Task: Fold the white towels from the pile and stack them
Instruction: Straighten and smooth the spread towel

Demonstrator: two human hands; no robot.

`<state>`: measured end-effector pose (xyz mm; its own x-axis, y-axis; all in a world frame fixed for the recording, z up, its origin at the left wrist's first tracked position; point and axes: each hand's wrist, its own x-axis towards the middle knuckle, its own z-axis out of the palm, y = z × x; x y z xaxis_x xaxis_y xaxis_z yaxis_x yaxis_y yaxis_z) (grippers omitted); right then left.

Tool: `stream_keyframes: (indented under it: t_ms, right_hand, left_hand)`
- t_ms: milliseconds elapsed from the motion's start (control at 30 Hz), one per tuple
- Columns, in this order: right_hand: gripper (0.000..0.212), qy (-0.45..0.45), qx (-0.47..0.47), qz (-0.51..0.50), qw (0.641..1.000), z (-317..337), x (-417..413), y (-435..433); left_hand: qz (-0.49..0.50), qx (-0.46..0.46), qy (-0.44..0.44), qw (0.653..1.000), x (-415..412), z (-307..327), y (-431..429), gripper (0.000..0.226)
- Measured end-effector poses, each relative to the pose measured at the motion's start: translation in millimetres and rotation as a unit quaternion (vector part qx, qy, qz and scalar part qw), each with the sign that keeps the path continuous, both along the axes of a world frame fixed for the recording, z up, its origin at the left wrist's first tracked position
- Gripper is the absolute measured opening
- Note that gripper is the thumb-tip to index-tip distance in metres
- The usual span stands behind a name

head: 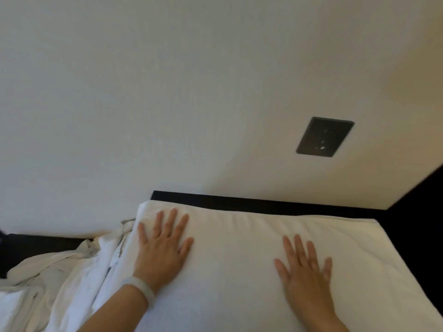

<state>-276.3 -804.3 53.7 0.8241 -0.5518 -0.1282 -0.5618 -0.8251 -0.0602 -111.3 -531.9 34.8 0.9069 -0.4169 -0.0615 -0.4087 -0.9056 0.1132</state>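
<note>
- Smoothing the white towel, thick and apparently folded, lying along the tabletop's far edge by the wall.
- Pressing down with both hands released and flat, fingers straight: left hand near the towel's left end, right hand toward its right end; gripping nothing.
- Crumpled pile waiting at the tabletop's left side, touching the towel's left end.
- Likely risks: shifting the layers askew through uneven pressure; catching the pile's loose cloth when lifting, spoiling the fold.
</note>
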Motion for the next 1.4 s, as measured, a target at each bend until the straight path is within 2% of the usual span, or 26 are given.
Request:
stream_keyframes:
  t_ms: [67, 133, 200, 267, 333, 400, 500, 567, 767, 867, 933, 1000, 1200, 1233, 1300, 1367, 1400]
  right_hand:
    - [0.064, 0.016, 0.036, -0.021, 0.999, 7.1, -14.4, -12.6]
    - [0.061, 0.002, 0.093, -0.009, 0.996, 14.4, -14.5, -16.2]
    - [0.056, -0.067, 0.180, -0.016, 0.981, 22.8, -11.4, -20.5]
    - [0.053, -0.142, 0.215, -0.027, 0.966, 26.9, -16.5, -31.3]
    - [0.053, -0.146, 0.175, -0.017, 0.974, 26.4, -25.9, -48.1]
    - [0.056, -0.104, 0.124, 0.013, 0.987, 22.3, -31.1, -69.6]
    - [0.059, -0.027, 0.082, 0.086, 0.993, 15.1, -29.6, -111.9]
    - [0.060, -0.002, 0.076, 0.112, 0.991, 9.9, -30.8, -149.1]
    - [0.063, 0.019, 0.056, 0.055, 0.997, 15.9, -21.9, -236.7]
    - [0.066, -0.006, -0.041, 0.096, 0.995, 17.8, -12.3, -218.8]
    - [0.069, -0.033, -0.029, 0.183, 0.982, 9.4, -22.6, -197.3]
    - [0.069, -0.014, 0.008, 0.219, 0.976, -1.9, -41.2, -198.3]
    - [0.061, 0.006, 0.057, 0.112, 0.992, 17.4, -39.8, -272.1]
    - [0.061, 0.007, 0.034, 0.092, 0.995, 18.2, -34.2, -267.9]
    - [0.066, -0.046, -0.013, 0.059, 0.997, 15.2, -31.5, -239.6]
    - [0.069, -0.103, 0.006, 0.137, 0.985, 2.5, -49.4, -194.7]
    - [0.070, -0.097, 0.024, 0.193, 0.976, -4.6, -65.7, -173.8]
  left_hand:
    - [0.006, 0.008, 0.009, 1.000, 5.5, 7.8, -2.9, 0.099]
    - [0.013, 0.006, 0.029, 0.999, 0.5, 23.2, -11.0, 0.099]
    - [-0.027, -0.016, -0.019, 0.999, -20.9, 37.7, -27.4, 0.095]
    - [-0.113, -0.027, -0.067, 0.991, -51.7, 40.4, -55.0, 0.079]
    - [-0.194, -0.036, -0.042, 0.980, -82.1, 45.2, -89.8, 0.063]
    - [-0.220, -0.030, -0.006, 0.975, -97.8, 46.6, -125.4, 0.060]
    - [-0.178, 0.014, 0.028, 0.984, -96.0, 30.4, -158.2, 0.064]
    - [-0.173, 0.014, 0.008, 0.985, -91.1, 25.6, -164.8, 0.067]
    - [-0.183, 0.031, 0.006, 0.983, -92.0, 31.4, -164.7, 0.060]
    - [-0.182, 0.021, -0.023, 0.983, -88.6, 20.8, -166.4, 0.065]
    - [-0.178, 0.015, -0.024, 0.984, -87.4, 17.3, -166.5, 0.065]
    - [-0.185, 0.015, -0.018, 0.982, -85.4, 14.3, -165.6, 0.065]
    - [-0.191, 0.025, -0.001, 0.981, -86.5, 16.2, -164.7, 0.067]
    - [-0.189, 0.029, -0.002, 0.982, -86.9, 17.8, -165.3, 0.067]
    - [-0.186, 0.030, -0.005, 0.982, -87.2, 18.3, -166.2, 0.066]
    - [-0.185, 0.031, -0.011, 0.982, -86.8, 15.0, -166.1, 0.065]
    - [-0.185, 0.031, -0.015, 0.982, -86.3, 13.4, -166.1, 0.065]
